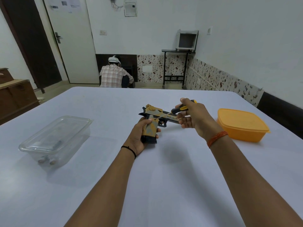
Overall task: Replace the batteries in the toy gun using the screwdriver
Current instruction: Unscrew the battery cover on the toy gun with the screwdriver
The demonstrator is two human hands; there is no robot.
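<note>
A yellow and black toy gun (155, 115) is held above the middle of the white table. My left hand (141, 136) grips its handle from below, barrel pointing right. My right hand (191, 114) holds a screwdriver (178, 110) with a black and yellow handle. The thin metal shaft slants down to the left, and its tip touches the upper part of the gun's grip near my left thumb.
A clear plastic box (55, 140) with a lid stands on the left of the table (164, 177), with small round items inside. A closed orange container (241, 124) sits at the right. A person crouches on the floor beyond the table's far edge.
</note>
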